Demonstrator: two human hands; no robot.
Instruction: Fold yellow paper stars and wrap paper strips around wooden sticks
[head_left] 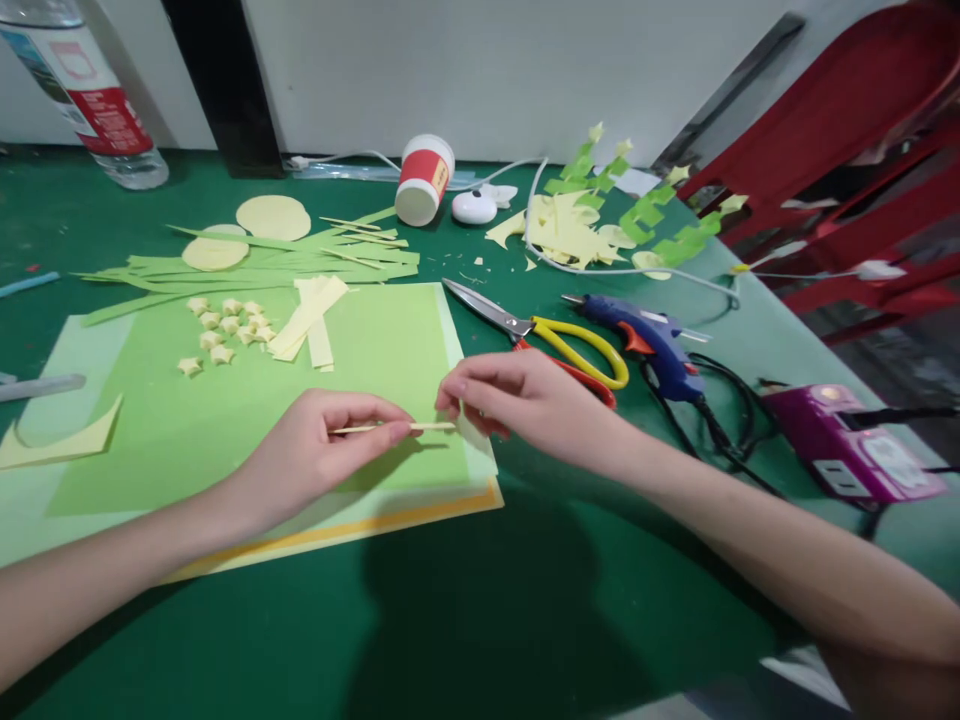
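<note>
My left hand (330, 440) is closed in a pinch on a thin pale yellow paper strip (435, 427), seen nearly edge-on. The strip's free end points right, close to the fingertips of my right hand (502, 395). The fingers of my right hand are curled; whether they grip the strip's end cannot be made out. Both hands hover over the right part of a green paper sheet (165, 430). Beyond my left hand lie several pale yellow strips (311, 320), crossed over each other, and a cluster of small folded paper stars (229, 325).
Scissors (517, 325) and a blue glue gun (652, 345) lie right of the sheet, with a purple power socket (855, 440) and cables beyond. Green strips (262, 265), a tipped paper cup (424, 180), paper scraps (562, 230) and a water bottle (90, 100) are at the back.
</note>
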